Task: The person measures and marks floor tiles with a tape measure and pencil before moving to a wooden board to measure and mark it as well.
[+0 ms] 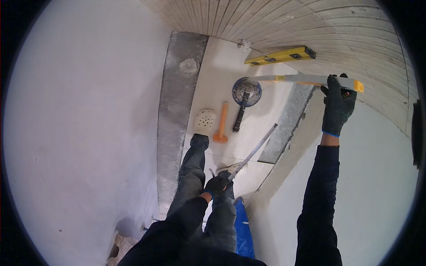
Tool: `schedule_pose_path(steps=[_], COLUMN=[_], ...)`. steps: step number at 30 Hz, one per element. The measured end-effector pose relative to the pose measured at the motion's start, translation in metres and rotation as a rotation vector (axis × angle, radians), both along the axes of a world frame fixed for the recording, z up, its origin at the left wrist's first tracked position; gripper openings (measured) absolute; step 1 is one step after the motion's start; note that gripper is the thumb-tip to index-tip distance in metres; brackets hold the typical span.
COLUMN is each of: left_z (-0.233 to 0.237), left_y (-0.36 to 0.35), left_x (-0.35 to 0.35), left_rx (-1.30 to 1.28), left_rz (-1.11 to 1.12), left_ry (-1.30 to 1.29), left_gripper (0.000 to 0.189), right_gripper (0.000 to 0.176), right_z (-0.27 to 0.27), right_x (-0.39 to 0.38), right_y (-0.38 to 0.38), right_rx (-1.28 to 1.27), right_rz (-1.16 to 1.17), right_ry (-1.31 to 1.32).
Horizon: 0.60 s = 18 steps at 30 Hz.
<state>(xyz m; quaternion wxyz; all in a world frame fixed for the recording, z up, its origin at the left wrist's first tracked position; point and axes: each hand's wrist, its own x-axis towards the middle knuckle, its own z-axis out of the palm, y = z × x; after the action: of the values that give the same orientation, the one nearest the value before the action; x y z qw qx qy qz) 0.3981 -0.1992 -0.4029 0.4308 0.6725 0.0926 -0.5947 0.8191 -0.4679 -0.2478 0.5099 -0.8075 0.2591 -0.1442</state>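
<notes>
My left hand [217, 185], in a dark glove, is closed near my right knee. From it a narrow grey strip with fine markings, a tape measure [254, 151], runs out to the upper right; its case is hidden. My right hand [339, 99], also gloved, reaches far right with its fingers wrapped round a long silver spirit level [306, 79] with a yellow end cap. The level's far end is over a round blue-rimmed piece [240, 84] with a grey middle. A black-handled tool [239, 119] lies against that piece.
An orange-headed mallet [220, 138] lies beside my left shoe [205, 122]. A yellow spirit level [279, 56] leans at the slatted wall [266, 22]. Pale tiles [213, 75] lie between bare grey strips [179, 102]. Blue sheeting [243, 230] is behind my right leg.
</notes>
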Motion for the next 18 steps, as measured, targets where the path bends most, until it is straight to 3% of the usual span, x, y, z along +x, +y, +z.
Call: schedule_pose_path(steps=[1, 2, 3, 5, 7, 9, 11, 14, 17, 18], left_z=[0.008, -0.014, -0.010, 0.005, 0.004, -0.008, -0.037, -0.052, -0.052, -0.047], left_y=[0.001, -0.004, -0.004, -0.003, -0.006, -0.004, -0.003, -0.008, -0.005, -0.004], left_x=[0.006, -0.027, -0.018, 0.009, 0.008, -0.006, -0.043, -0.061, -0.061, -0.055], left_rx=[0.042, 0.011, 0.016, 0.022, 0.054, 0.080, -0.058, -0.029, -0.034, -0.039], left_rz=[0.089, 0.090, 0.097, 0.134, 0.152, 0.165, -0.154, -0.112, 0.080, 0.090], left_ry=[0.175, -0.136, -0.138, 0.130, 0.116, 0.098, -0.288, -0.484, -0.472, -0.355], left_gripper=[0.028, 0.039, 0.039, 0.038, 0.032, 0.026, 0.031, 0.028, 0.017, 0.017], right_gripper=[0.041, 0.043, 0.044, 0.043, 0.040, 0.064, 0.049, 0.054, 0.057, 0.059], right_z=[0.010, 0.019, 0.023, 0.005, -0.012, -0.022, -0.004, -0.023, -0.036, -0.042], right_x=[0.006, 0.014, 0.019, 0.044, 0.069, 0.088, 0.102, 0.122, 0.130, 0.130], right_y=[0.021, 0.039, 0.058, 0.095, 0.138, 0.183, 0.235, 0.283, 0.319, 0.329], right_rx=[0.005, 0.026, 0.048, 0.000, -0.060, -0.488, -0.102, -0.154, -0.275, -0.287], right_rz=[0.005, 0.100, 0.198, 0.385, 0.491, 0.578, 0.580, 0.640, 0.696, 0.639], right_ry=[0.002, -0.002, -0.008, -0.163, -0.228, -0.216, -0.100, -0.208, -0.229, -0.210])
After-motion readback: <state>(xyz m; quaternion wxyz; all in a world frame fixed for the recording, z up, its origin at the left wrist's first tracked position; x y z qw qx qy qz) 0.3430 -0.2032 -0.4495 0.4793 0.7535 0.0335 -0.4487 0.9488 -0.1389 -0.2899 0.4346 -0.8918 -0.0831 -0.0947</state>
